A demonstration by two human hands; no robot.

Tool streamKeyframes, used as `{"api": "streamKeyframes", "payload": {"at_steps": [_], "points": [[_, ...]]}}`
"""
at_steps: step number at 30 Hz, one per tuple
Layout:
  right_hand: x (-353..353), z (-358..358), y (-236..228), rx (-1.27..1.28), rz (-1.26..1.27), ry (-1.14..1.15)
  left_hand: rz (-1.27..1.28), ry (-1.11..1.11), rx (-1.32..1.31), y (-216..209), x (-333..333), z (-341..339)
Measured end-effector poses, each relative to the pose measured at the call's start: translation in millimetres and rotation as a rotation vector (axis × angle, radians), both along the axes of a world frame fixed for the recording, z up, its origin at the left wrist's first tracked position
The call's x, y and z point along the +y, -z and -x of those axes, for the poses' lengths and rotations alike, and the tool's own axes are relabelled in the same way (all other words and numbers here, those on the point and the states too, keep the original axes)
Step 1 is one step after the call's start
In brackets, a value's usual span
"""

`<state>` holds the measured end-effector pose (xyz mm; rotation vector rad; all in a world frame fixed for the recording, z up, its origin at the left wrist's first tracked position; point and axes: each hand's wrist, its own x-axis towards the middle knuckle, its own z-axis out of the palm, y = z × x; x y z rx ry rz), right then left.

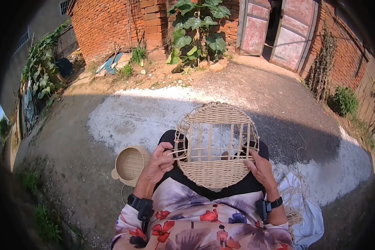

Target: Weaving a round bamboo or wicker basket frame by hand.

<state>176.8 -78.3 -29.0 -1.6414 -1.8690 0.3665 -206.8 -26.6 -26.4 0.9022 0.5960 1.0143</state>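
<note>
Basketwork [216,175], straw-coloured and only partly woven, is held between the fingers of both hands, above the lap and beyond the floral shirt [187,216]. By the left hand [157,162], its fingers bent and pinched together, pale strands are gripped at the left rim; whether a loose end is among them cannot be told. By the right hand [261,168], the opposite rim is grasped, with some of its fingers hidden. The broad face is turned up toward the head, and the far edge is pointed away from the body, beyond the fingers. The outline is nearly round, so no long axis can be clearly made out. Two dense bands are woven crosswise, one beyond the fingers and one just nearer the body, and the gap between them is crossed by slender bars pointed away from the body.

To the left of the left fingers, a small round basket [132,166] is set on the ground [71,137], its mouth turned upward. To the right of the right fingers and nearer the body, a white cloth [312,221] is heaped, with loose strands [293,193] strewn about it. Well beyond the fingers, a leafy plant [216,43] is backed by a brick wall [108,31].
</note>
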Motion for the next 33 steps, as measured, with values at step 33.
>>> {"api": "streamKeyframes", "payload": {"at_steps": [33], "points": [[26.3,33.0,24.2,-0.215,-0.116,-0.137,-0.109,-0.278,0.746,10.5,3.7,-22.8]]}}
